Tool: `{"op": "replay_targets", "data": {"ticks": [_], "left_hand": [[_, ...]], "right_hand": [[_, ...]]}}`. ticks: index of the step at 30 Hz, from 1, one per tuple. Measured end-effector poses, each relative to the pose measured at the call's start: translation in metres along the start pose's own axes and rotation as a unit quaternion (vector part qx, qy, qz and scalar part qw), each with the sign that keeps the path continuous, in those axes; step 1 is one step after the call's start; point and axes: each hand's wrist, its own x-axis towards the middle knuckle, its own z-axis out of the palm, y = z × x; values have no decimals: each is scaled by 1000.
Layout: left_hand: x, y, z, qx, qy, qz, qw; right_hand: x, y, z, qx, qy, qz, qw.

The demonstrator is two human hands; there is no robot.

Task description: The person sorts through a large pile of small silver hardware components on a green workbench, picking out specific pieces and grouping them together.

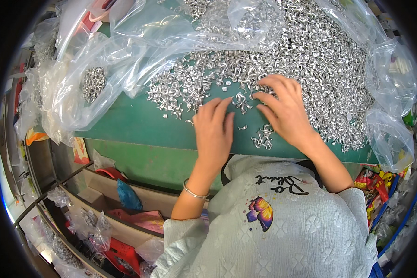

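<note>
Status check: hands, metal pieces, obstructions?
Left hand, right hand: open, flanking a small cluster of metal pieces. Clear plastic over part of main pile, off the hands.

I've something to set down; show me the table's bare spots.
The widest bare patch of green tabletop lies between the left hand and the clear plastic bag, below the loose metal pieces. A smaller one, with one stray piece, separates that hand from the small front pile. Crowded: the upper right, under the big heap.

My pale grey shirt (287, 231) carries a clover pattern and a purple-and-orange butterfly (260, 214); the metal pieces (331, 69) at far right are silver, my tabletop (139, 120) green.
</note>
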Motion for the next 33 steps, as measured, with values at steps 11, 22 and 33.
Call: {"op": "replay_targets", "data": {"ticks": [11, 22, 33], "left_hand": [[-9, -5, -9, 35, -15, -6, 999], [-14, -7, -12, -38, -48, -6, 998], [-7, -2, -11, -37, -81, -8, 996]], "right_hand": [[-5, 4, 1, -72, -15, 2, 997], [13, -10, 19, 47, -32, -51, 997], [19, -9, 15, 11, 3, -29, 1000]]}}
